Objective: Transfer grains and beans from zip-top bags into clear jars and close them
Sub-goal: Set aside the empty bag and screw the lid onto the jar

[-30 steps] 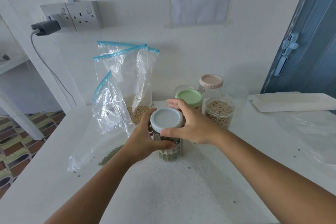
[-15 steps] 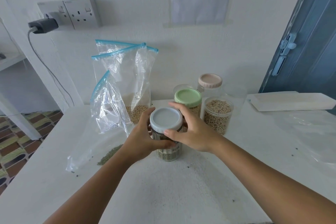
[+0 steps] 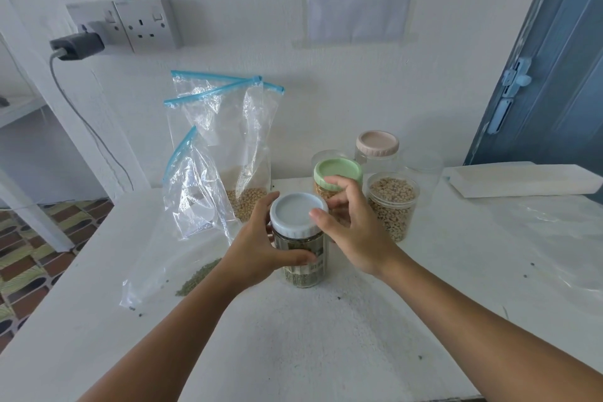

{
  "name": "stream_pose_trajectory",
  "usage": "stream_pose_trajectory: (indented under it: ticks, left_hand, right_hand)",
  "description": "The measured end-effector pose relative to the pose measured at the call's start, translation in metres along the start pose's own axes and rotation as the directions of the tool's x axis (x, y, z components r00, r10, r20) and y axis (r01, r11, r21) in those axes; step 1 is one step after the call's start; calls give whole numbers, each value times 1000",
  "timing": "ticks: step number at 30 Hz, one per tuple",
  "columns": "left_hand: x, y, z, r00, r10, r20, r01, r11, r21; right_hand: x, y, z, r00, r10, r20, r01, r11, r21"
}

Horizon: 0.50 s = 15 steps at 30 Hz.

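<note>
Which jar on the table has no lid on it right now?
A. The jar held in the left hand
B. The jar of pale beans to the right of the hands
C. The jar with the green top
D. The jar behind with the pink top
B: the jar of pale beans stands open at the top, with its beans showing, while the other three carry lids.

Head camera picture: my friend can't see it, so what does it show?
A left hand holds a jar of green beans while the right hand touches its grey lid. Other jars and zip-top bags stand behind.
</note>
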<state>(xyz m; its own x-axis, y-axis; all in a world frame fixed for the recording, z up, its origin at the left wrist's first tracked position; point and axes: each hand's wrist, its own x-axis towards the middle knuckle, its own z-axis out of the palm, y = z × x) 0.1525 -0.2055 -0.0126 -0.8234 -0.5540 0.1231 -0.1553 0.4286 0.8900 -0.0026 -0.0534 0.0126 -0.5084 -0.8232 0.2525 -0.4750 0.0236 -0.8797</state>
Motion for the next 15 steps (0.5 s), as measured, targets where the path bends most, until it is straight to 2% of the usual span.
stream_pose_trajectory:
  ticks: [2, 6, 11, 15]
  left_hand:
    - [1, 0, 0, 1000, -3, 2, 3, 1000, 6]
    - [1, 0, -1, 1000, -7, 1, 7, 1000, 6]
    - [-1, 2, 1, 1000, 6, -6, -6, 1000, -4]
    - [0, 6, -3, 1000, 12, 25, -12, 1000, 10]
  right_hand:
    - [1, -2, -3, 1000, -20, 5, 20, 999, -38]
    - [3, -11, -3, 978, -33, 204, 46, 997, -58]
    - [1, -10, -3, 995, -65, 76, 75, 989, -131]
    - [5, -14, -9, 977, -44, 211, 64, 994, -86]
